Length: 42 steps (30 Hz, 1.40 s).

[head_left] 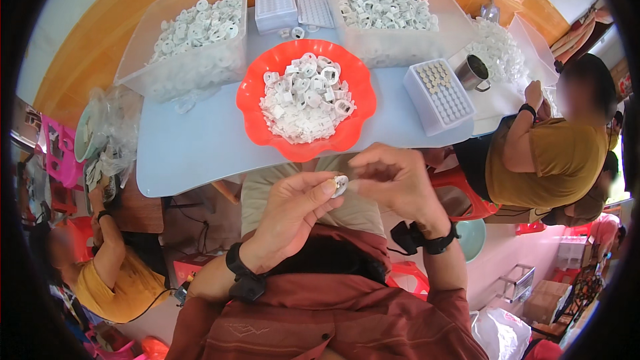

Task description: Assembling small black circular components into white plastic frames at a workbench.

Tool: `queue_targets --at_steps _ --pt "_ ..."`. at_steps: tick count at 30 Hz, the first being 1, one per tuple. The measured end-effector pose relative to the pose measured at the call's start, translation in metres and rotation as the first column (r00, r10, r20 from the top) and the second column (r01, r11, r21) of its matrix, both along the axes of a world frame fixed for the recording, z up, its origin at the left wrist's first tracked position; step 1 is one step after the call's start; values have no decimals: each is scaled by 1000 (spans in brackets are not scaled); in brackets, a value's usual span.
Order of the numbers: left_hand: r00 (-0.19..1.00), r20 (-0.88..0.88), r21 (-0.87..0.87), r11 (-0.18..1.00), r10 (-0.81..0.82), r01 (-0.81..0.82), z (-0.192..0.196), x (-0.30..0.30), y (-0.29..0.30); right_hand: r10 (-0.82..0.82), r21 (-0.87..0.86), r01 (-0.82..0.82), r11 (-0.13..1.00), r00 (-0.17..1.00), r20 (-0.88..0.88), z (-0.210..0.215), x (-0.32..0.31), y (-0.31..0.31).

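My left hand (293, 210) and my right hand (390, 180) meet over my lap, just below the table's front edge. Together they pinch one small white plastic ring part (340, 185) between thumbs and fingertips. Each wrist wears a black band. Right above my hands, on the pale blue table (193, 147), stands an orange scalloped bowl (257, 103) heaped with the same white parts.
Two clear bins of white parts (200, 33) (390, 10) stand at the back, with white grid trays (275, 7) (440, 97) and a metal cup (472, 72). One person in yellow sits at the right (553, 160), another at the lower left (113, 273).
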<state>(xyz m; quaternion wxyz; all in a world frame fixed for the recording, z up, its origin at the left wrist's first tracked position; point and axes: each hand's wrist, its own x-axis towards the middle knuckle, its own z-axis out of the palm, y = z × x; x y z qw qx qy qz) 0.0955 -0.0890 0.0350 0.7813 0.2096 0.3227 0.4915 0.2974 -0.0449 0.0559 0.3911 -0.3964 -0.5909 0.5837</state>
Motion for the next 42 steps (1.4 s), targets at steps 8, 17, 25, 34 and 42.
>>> queue_targets --at_steps 8,17,25,34,42 --pt "1000 4 -38 999 -1 1 2 1 0 -589 593 254 764 649 481 31 64 51" --pt "1000 5 -52 999 -10 10 2 1 0 -639 651 88 754 328 696 22 88 81" --pt "1000 21 -60 998 -16 17 -3 5 3 -632 627 158 763 391 670 19 92 87" --pt "1000 14 -63 998 -26 27 -2 7 4 -645 666 76 742 354 678 13 95 94" --pt "1000 22 -60 998 -21 22 -3 7 2 -722 770 -4 638 344 600 11 96 81"
